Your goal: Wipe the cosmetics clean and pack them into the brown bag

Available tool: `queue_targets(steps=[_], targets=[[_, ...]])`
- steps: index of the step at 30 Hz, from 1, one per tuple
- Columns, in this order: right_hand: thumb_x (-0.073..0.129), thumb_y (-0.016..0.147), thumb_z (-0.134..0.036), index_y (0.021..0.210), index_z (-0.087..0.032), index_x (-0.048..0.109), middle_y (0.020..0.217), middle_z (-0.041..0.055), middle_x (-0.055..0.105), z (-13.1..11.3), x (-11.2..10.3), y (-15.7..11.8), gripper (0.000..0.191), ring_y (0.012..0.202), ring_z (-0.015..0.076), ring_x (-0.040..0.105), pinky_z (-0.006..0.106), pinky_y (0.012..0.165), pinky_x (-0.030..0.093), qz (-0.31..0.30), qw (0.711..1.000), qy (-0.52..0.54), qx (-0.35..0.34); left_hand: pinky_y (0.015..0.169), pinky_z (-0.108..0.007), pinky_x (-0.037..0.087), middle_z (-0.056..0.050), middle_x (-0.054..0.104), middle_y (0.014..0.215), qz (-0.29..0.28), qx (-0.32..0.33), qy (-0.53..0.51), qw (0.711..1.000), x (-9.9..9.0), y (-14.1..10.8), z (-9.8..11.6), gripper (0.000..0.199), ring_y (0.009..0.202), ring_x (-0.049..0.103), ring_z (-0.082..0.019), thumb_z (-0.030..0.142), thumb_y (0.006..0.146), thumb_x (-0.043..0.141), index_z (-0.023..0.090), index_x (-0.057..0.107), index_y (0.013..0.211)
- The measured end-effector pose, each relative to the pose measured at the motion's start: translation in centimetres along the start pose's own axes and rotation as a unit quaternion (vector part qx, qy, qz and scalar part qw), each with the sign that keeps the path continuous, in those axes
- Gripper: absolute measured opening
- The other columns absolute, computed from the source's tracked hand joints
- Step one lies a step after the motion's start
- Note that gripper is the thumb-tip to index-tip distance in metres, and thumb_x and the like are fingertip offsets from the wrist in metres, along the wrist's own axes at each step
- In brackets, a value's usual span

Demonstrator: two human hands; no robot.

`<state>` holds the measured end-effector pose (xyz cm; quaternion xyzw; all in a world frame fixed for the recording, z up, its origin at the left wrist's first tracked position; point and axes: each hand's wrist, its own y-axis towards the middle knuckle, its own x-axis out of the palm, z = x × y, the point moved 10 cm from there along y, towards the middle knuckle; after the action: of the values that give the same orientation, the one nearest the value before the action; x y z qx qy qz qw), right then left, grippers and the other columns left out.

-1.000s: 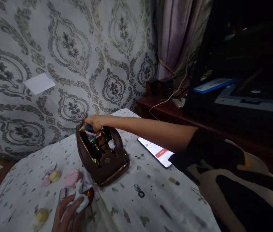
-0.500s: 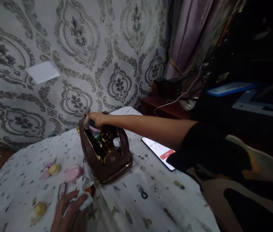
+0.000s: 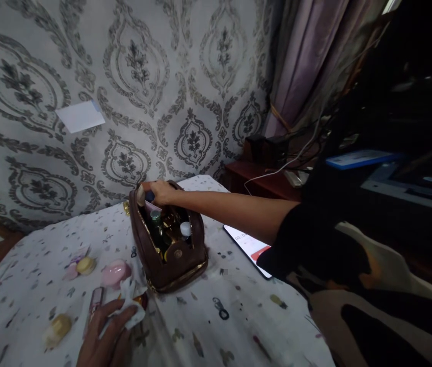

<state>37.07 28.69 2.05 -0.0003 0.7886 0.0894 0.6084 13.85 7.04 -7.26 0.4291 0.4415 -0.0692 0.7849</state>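
Observation:
My left hand rests low on the cloth, its fingers curled over a crumpled white tissue. Close by it are a slim tube with a pinkish label, an amber item partly under the tissue, and a pink round case. My right hand reaches into the far end of an open brown toiletry bag. Its fingers are bent and partly hidden, with something dark blue just below them. Inside the bag stand a green-capped bottle, a white-capped bottle and shiny brown items.
Left on the patterned tablecloth lie a yellow-lidded jar and a blurred yellowish container. A lit phone lies beneath my right forearm. Behind are a papered wall and a reddish-brown stand with cables.
My right hand has shifted slightly right and down into the bag, and a dark blue thing shows under it. The view has tilted a little. My left hand stays on the tissue.

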Motion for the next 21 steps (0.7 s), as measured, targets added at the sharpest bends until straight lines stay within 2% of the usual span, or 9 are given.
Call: queue_targets(steps=[4, 8, 11, 17, 21], targets=[[0.081, 0.07, -0.026, 0.119, -0.009, 0.067, 0.125, 0.0192, 0.067, -0.3, -0.1, -0.4, 0.054, 0.114, 0.0294, 0.065, 0.025, 0.083, 0.053, -0.009, 1.0, -0.011, 0.002, 0.091, -0.03, 0.051, -0.008, 0.06, 0.118, 0.006, -0.007, -0.013, 1.0, -0.2, 0.4, 0.5, 0.029, 0.108, 0.062, -0.019, 0.031, 0.1, 0.042, 0.028, 0.067, 0.113], [0.082, 0.062, -0.014, 0.108, -0.009, 0.071, 0.112, 0.0157, 0.073, -0.9, 0.0, -0.4, 0.047, 0.103, 0.0275, 0.07, 0.023, 0.077, 0.054, -0.046, 0.999, -0.024, -0.013, 0.092, -0.031, 0.052, -0.008, 0.059, 0.118, 0.0, -0.012, -0.017, 1.0, -0.1, 0.6, 0.6, 0.029, 0.11, 0.062, -0.02, 0.032, 0.1, 0.042, 0.028, 0.066, 0.114], [0.081, 0.061, -0.009, 0.101, -0.008, 0.073, 0.108, 0.0146, 0.075, -1.2, -0.1, -0.4, 0.041, 0.102, 0.0268, 0.07, 0.023, 0.079, 0.053, -0.061, 0.997, -0.031, -0.027, 0.097, -0.035, 0.051, -0.008, 0.06, 0.117, 0.011, -0.008, -0.011, 1.0, -0.2, 0.5, 0.7, 0.029, 0.109, 0.062, -0.02, 0.03, 0.099, 0.042, 0.027, 0.066, 0.115], [0.075, 0.074, -0.019, 0.105, -0.007, 0.072, 0.111, 0.0178, 0.073, -0.6, -0.3, -0.6, 0.033, 0.104, 0.0281, 0.069, 0.025, 0.082, 0.052, -0.045, 0.998, -0.033, -0.016, 0.093, -0.032, 0.052, -0.011, 0.061, 0.116, 0.005, -0.011, -0.018, 1.0, -0.1, 0.4, 0.6, 0.027, 0.106, 0.063, -0.02, 0.028, 0.097, 0.046, 0.025, 0.067, 0.115], [0.076, 0.072, -0.016, 0.105, -0.009, 0.072, 0.11, 0.0181, 0.073, -0.7, -0.6, -0.8, 0.034, 0.103, 0.0276, 0.069, 0.024, 0.08, 0.052, -0.027, 0.999, -0.028, -0.011, 0.087, -0.03, 0.054, -0.011, 0.058, 0.119, -0.009, -0.012, -0.037, 0.999, -0.2, 0.7, 0.8, 0.028, 0.109, 0.061, -0.02, 0.026, 0.097, 0.046, 0.026, 0.065, 0.118]])
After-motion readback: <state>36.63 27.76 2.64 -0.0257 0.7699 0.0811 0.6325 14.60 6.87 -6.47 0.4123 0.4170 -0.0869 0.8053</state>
